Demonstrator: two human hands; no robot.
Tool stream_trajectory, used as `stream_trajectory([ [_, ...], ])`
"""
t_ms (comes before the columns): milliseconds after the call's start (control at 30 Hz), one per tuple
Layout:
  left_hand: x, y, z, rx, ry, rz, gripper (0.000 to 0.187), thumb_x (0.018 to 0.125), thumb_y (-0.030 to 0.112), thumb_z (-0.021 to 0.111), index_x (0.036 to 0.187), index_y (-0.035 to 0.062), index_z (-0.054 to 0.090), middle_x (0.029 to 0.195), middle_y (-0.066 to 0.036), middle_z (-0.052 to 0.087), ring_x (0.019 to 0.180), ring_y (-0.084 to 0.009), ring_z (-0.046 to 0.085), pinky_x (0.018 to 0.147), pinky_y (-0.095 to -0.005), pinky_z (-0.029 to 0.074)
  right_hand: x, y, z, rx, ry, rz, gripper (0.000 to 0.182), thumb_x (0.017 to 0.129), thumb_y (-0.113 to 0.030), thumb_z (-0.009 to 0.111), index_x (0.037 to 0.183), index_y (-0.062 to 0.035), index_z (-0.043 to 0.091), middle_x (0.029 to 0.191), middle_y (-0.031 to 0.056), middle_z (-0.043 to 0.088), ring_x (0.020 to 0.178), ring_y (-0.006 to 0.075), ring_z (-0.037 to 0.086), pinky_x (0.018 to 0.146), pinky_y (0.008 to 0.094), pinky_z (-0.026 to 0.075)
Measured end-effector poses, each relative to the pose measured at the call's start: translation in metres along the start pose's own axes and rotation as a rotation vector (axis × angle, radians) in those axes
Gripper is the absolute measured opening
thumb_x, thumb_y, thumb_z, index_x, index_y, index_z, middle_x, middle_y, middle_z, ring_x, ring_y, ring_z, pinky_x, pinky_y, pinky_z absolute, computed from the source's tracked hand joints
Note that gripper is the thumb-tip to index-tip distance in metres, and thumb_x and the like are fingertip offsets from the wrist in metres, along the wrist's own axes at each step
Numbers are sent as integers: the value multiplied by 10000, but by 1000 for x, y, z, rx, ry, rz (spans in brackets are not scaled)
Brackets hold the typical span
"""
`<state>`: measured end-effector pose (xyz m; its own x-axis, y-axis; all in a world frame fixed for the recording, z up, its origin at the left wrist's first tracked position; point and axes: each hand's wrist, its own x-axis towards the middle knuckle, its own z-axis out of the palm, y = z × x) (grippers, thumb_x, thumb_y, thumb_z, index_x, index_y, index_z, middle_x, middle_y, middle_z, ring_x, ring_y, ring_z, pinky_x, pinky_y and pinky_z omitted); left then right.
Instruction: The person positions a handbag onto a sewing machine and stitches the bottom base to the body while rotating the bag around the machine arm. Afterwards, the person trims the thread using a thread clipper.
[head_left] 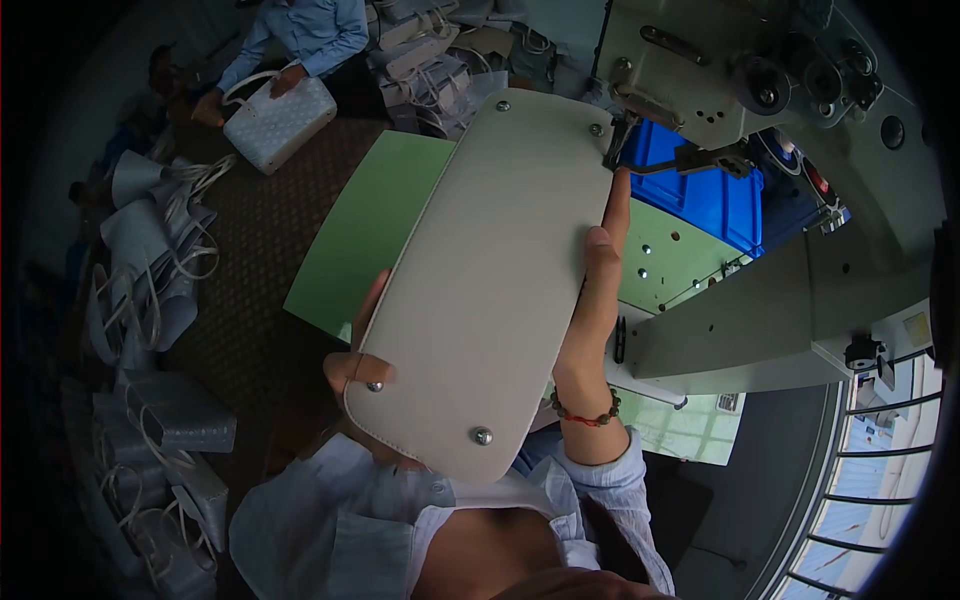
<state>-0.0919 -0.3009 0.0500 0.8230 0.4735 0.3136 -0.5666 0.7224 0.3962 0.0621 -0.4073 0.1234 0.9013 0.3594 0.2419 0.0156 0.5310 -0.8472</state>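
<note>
A cream handbag [480, 290] is held up with its flat base facing me; several round metal feet stud its corners, and stitching runs along its left edge. My left hand [362, 365] grips the bag's lower left edge, its thumb lying by one metal foot and the other fingers mostly hidden behind. Along the right side, my right hand [604, 255] holds the edge, thumb on the rim and index finger stretched up close to the sewing machine's needle area [622, 145]. The bag's upper right corner is at that needle area. Its other sides are hidden.
The sewing machine [740, 60] fills the upper right, above a blue bin [700, 195]. A green table surface [375, 225] lies behind the bag. Piles of pale bags [150, 260] stand at left. Across the way, a person [305, 45] holds a white patterned handbag [280, 120].
</note>
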Motion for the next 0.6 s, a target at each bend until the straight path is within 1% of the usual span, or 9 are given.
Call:
stream_trajectory([
  [67,-1,0,-9,211,187,38,470,879,194,602,1318,82,479,1571,-204,231,1463,-337,236,1176,-500,283,0,1,1,-60,-6,-19,707,976,-419,326,1563,-73,140,1600,145,175,1452,270,216,1171,377,181],
  [100,0,-2,-7,211,187,38,470,879,194,602,1318,82,479,1571,-204,231,1463,-337,236,1176,-500,283,0,2,1,-92,-9,-25,708,976,-422,326,1563,-73,139,1599,146,175,1451,271,217,1171,377,182],
  [200,12,-4,-4,620,88,162,474,812,321,768,1151,91,528,1544,-244,251,1456,-381,224,1152,-539,316,2,6,-2,-158,-12,-64,712,977,-429,328,1563,-73,137,1598,147,175,1450,273,217,1170,379,184],
  [233,19,-1,-9,826,-125,263,557,763,390,799,1151,109,514,1533,-262,250,1446,-411,228,1140,-556,324,2,9,-4,-184,-14,-83,713,977,-430,328,1563,-73,137,1598,147,174,1451,273,217,1171,380,182],
  [300,33,2,-4,1025,-346,366,640,715,460,829,1151,127,500,1523,-281,249,1436,-440,231,1128,-573,333,3,11,-7,-191,-34,-98,714,977,-433,331,1563,-72,137,1600,143,170,1452,273,214,1174,382,173],
  [433,43,4,22,1047,-413,380,798,646,522,858,1202,188,392,1523,-299,183,1426,-483,210,1108,-599,344,3,6,-7,-179,-22,-89,718,976,-436,334,1564,-77,132,1603,137,167,1455,275,207,1176,383,162],
  [500,46,4,10,1031,-390,337,816,646,519,859,1210,210,358,1524,-305,158,1424,-495,199,1106,-607,341,3,-5,-9,287,12,132,721,976,-441,333,1566,-83,126,1604,134,163,1459,275,198,1176,385,160],
  [533,52,6,-8,1056,-489,383,838,641,520,862,1220,202,347,1527,-303,148,1427,-490,194,1108,-600,338,2,-9,-9,443,30,205,722,975,-442,333,1566,-85,123,1605,133,161,1460,275,195,1176,385,159],
  [600,56,5,-19,1078,-587,427,860,636,521,864,1231,195,336,1531,-302,139,1430,-484,190,1110,-594,336,3,-7,-11,510,35,259,725,976,-447,332,1566,-84,117,1603,136,161,1457,277,202,1174,387,167],
])
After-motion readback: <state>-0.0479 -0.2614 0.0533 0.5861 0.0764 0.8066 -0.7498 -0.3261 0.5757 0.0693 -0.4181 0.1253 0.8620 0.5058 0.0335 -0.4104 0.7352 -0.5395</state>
